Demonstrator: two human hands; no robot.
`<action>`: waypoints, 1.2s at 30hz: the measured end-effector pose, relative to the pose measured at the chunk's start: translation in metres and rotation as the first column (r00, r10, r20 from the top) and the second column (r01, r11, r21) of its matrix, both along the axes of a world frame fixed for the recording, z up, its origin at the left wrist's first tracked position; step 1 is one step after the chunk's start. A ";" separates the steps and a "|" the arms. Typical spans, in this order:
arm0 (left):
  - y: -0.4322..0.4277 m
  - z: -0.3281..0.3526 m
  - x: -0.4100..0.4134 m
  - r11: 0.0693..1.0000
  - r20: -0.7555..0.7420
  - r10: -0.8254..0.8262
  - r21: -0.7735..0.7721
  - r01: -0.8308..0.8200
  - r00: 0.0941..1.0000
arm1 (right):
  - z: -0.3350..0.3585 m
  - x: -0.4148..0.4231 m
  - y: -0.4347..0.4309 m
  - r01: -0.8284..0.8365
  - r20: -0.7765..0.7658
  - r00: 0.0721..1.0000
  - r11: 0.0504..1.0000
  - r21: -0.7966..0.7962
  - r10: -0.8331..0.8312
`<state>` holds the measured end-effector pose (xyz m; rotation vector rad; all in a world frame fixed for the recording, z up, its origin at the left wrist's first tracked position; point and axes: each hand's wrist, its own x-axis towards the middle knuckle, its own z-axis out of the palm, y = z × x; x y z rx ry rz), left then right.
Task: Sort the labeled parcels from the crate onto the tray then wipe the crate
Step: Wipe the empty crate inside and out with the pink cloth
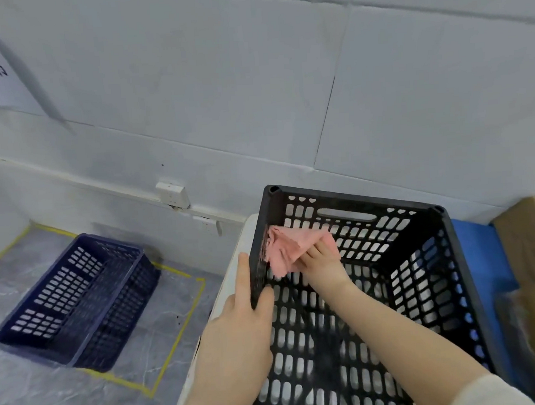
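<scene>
While my left hand (236,323) pinched the left wall of the black perforated plastic crate (353,198), thumb inside and forefinger outside, my right hand (321,261) gripped the crumpled pink cloth (281,248) and pressed it against the inside of that same wall, near the far corner. No parcel showed in the crate; brown cardboard boxes (531,242) lay beyond its right wall, past a blue surface (472,240). To wipe well, I judged I should brace the crate firmly, draw the cloth flat along the ribs toward me, then work the other 3 walls and the floor.
</scene>
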<state>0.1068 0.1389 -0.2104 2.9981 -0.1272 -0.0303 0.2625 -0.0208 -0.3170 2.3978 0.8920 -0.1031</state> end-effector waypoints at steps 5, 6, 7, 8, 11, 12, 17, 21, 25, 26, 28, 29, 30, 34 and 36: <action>0.000 0.000 0.002 1.000 -0.050 0.012 -0.024 -0.013 0.999 | -0.003 0.004 -0.002 -0.043 -0.057 0.998 0.989 -0.142 0.036; -0.001 0.005 0.002 0.999 -0.045 0.010 -0.033 -0.012 0.999 | 0.002 0.004 -0.001 -0.070 -0.027 0.997 0.984 -0.166 0.067; -0.003 0.011 0.002 0.999 -0.063 0.016 -0.029 -0.018 0.998 | 0.010 0.004 -0.003 -0.099 0.007 0.995 0.978 -0.185 0.102; -0.005 0.010 0.001 0.999 -0.081 0.042 -0.016 -0.044 0.996 | 0.019 0.002 -0.007 -0.134 0.049 0.988 0.967 -0.215 0.147; -0.006 0.010 -0.001 0.994 -0.144 0.108 -0.006 -0.110 0.984 | 0.054 0.008 -0.032 -0.216 0.193 0.942 0.937 -0.274 0.273; -0.005 0.010 0.000 0.994 -0.152 0.112 0.012 -0.112 0.982 | 0.067 0.012 -0.043 -0.245 0.258 0.917 0.941 -0.235 0.303; -0.004 0.003 -0.001 0.998 -0.096 0.051 -0.041 -0.055 0.994 | 0.123 0.022 -0.086 -0.335 0.555 0.769 0.939 -0.074 0.318; -0.001 0.003 0.001 0.996 -0.132 0.087 -0.009 -0.089 0.987 | 0.133 0.004 -0.084 -0.136 0.398 0.915 0.981 0.138 0.071; -0.004 0.005 0.000 0.999 -0.071 0.035 -0.026 -0.037 0.997 | 0.081 -0.010 -0.061 -0.024 0.259 0.964 0.948 0.317 -0.062; -0.005 0.003 -0.002 0.998 -0.083 0.062 -0.019 -0.064 0.995 | 0.070 -0.008 -0.060 -0.032 0.256 0.964 0.926 0.376 -0.071; -0.004 0.004 0.000 0.994 -0.109 0.098 -0.029 -0.102 0.989 | 0.063 -0.004 -0.064 -0.048 0.233 0.971 0.901 0.431 -0.060; -0.003 0.006 0.001 0.995 -0.127 0.093 -0.030 -0.097 0.988 | 0.057 -0.001 -0.067 -0.071 0.242 0.970 0.914 0.401 -0.030; 0.000 0.005 0.003 0.997 -0.109 0.068 -0.017 -0.070 0.992 | 0.052 0.000 -0.067 -0.018 0.194 0.980 0.943 0.331 -0.049; 0.004 -0.005 0.002 1.000 -0.028 0.010 0.000 -0.010 1.000 | 0.033 0.008 -0.059 0.337 -0.351 0.881 0.941 -0.009 -0.318; 0.003 -0.005 0.004 0.999 -0.065 0.043 -0.012 -0.044 0.997 | 0.025 0.009 -0.056 0.313 -0.374 0.848 0.924 -0.219 -0.376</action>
